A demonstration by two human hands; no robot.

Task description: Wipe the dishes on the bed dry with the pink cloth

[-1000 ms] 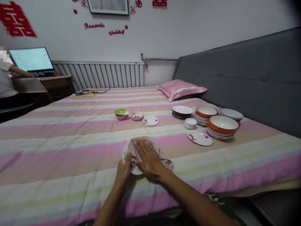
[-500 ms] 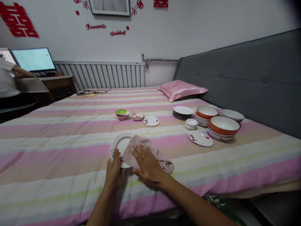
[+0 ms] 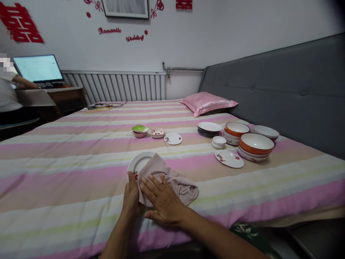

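A white plate [image 3: 137,162] with red flowers is tilted above the near part of the bedspread. My left hand [image 3: 131,192] grips its lower left rim, thumb on the face. A pale pink cloth [image 3: 159,167] covers the plate's right and lower part, and its bunched end trails to the right. On top of the cloth, my right hand [image 3: 161,201] lies flat with its fingers stretched out, pressing it against the plate. The fingers of my left hand behind the plate are hidden.
Beyond my hands are small dishes [image 3: 157,133], a green leaf-shaped dish [image 3: 138,128] and a small plate [image 3: 173,139]. To the right stand stacked orange bowls [image 3: 256,145], an oval plate [image 3: 229,159], small saucers [image 3: 219,142] and stacked plates [image 3: 209,127]. A person [image 3: 8,91] sits far left.
My right hand has slid left and down over the plate, taking the cloth along. More of the plate's lower part is now covered.
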